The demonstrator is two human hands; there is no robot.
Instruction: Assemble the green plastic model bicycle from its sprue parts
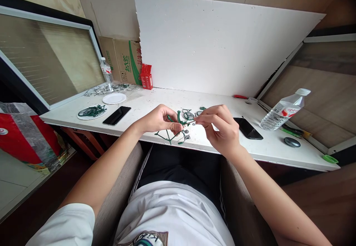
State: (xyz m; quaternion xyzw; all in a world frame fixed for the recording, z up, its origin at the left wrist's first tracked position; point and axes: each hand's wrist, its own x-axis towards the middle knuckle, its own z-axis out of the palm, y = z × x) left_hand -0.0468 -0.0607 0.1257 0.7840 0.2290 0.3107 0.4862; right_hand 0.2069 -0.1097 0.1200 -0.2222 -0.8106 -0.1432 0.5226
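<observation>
Close to the table's front edge, my left hand (159, 119) is closed on a green plastic model bicycle frame (168, 138). Thin green tubes stick out below the fingers, and small grey parts (185, 134) show at its near side. My right hand (222, 129) pinches a thin, short rod-like piece (190, 122) between thumb and fingertips. Its tip reaches to the green frame by my left thumb; whether the two touch I cannot tell. Just behind my hands lie small model wheels (188, 114) and other little green parts (203, 108).
On the white table (167, 97) are a plate of green parts (91, 111), a white plate (114, 98) and two phones, left (117, 115) and right (248, 128). Water bottles stand right (285, 110) and back left (106, 71). A red box (146, 76) stands before a white board (222, 45).
</observation>
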